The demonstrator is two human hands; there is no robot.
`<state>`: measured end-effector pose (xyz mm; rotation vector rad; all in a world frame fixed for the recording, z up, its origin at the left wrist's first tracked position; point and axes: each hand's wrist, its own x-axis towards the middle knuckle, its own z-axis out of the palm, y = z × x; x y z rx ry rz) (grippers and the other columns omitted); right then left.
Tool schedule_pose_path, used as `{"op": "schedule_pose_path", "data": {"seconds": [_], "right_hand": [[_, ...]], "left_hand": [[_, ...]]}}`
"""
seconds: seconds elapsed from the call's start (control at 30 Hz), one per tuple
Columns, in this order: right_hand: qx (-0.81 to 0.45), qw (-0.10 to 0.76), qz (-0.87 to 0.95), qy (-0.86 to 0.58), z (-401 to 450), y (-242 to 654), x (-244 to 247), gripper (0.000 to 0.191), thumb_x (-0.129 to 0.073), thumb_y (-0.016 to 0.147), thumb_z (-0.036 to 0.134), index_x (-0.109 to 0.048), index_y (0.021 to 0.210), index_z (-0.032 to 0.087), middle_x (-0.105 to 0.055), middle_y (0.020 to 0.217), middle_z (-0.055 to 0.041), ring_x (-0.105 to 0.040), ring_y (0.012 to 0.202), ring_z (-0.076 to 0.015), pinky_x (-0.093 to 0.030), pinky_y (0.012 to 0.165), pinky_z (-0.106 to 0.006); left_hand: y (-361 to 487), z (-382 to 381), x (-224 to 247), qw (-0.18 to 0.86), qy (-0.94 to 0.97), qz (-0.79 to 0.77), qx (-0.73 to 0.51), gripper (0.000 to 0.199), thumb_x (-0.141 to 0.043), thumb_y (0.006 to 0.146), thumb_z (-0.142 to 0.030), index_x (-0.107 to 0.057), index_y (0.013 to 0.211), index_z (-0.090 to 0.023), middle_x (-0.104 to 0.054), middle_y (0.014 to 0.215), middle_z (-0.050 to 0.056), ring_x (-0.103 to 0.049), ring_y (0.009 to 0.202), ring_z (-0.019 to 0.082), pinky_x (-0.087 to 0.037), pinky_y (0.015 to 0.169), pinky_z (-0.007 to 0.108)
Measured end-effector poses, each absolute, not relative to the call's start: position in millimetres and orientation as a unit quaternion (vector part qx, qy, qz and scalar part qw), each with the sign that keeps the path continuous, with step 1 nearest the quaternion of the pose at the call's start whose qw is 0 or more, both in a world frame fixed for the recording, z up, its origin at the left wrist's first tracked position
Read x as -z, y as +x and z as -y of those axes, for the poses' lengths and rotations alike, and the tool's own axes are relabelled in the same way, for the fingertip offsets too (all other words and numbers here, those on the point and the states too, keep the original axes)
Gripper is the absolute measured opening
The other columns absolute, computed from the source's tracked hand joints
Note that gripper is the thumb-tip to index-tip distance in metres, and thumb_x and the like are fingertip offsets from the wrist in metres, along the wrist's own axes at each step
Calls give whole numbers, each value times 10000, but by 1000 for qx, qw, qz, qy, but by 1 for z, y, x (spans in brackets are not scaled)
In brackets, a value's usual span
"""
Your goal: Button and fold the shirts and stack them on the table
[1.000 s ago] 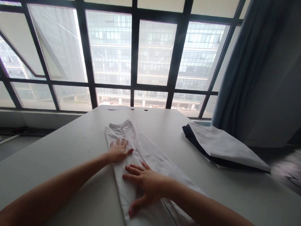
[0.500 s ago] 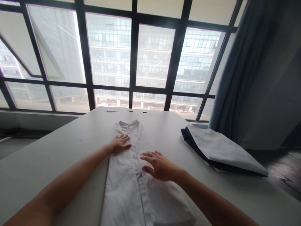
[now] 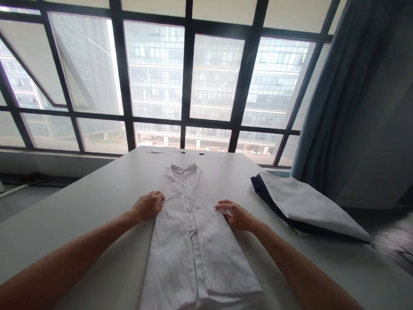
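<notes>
A white button-front shirt [image 3: 176, 244] lies lengthwise on the table in the head view, its collar toward the window and both sides folded in to a narrow shape. At its left edge, below the collar, my left hand [image 3: 149, 205] is closed with curled fingers on the fabric. On the opposite edge my right hand [image 3: 235, 215] holds the cloth between fingers and thumb, a little lower than the collar. The shirt's lower end is rumpled and runs toward the bottom of the view.
The white table [image 3: 97, 259] reaches to the window wall. On its right side lies a folded stack of white and dark navy cloth [image 3: 313, 208]. A blue-grey curtain [image 3: 326, 109] hangs behind that stack. Two dark holes mark the table's far end.
Both hands have moved outward from the top of the shirt to its two side edges. The right side of the shirt now lies straighter. The camera view has shifted slightly.
</notes>
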<state>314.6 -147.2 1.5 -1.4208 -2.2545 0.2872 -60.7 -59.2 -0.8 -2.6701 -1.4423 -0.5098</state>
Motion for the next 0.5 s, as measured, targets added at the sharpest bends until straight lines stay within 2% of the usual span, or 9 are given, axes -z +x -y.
{"op": "schedule_pose_path", "data": {"seconds": [0.13, 0.27, 0.4, 0.5], "right_hand": [[-157, 230, 810, -517, 151, 318, -9, 381, -652, 770, 128, -745, 1131, 204, -551, 1412, -133, -538, 1290, -290, -378, 1133, -423], [-176, 229, 818, -497, 156, 316, -14, 356, -724, 728, 179, -764, 1079, 222, -534, 1426, -128, -532, 1294, -302, -377, 1129, -446], [-182, 221, 827, -484, 163, 311, -22, 359, -775, 699, 269, -779, 1055, 225, -558, 1399, -140, -524, 1295, -321, -383, 1115, -464], [-207, 229, 829, -465, 169, 304, -31, 322, -768, 704, 311, -790, 1007, 207, -639, 1292, -137, -546, 1268, -314, -401, 1093, -438]], "left_hand": [[-89, 80, 5, -44, -890, 420, 169, 382, -456, 882, -204, -667, 1200, -183, -612, 1353, 97, -564, 1251, 258, -448, 1077, 385], [-97, 93, -2, -110, -914, 367, 136, 459, -498, 907, -353, -625, 1319, -193, -533, 1458, 92, -466, 1363, 277, -346, 1166, 391], [-100, 106, -14, -152, -929, 336, 40, 666, -597, 866, -469, -447, 1491, -293, -330, 1593, 50, -203, 1490, 354, -195, 1201, 528], [-97, 118, -19, -155, -938, 309, 28, 699, -657, 832, -417, -428, 1490, -362, -248, 1622, 21, -95, 1504, 379, -67, 1181, 622]]}}
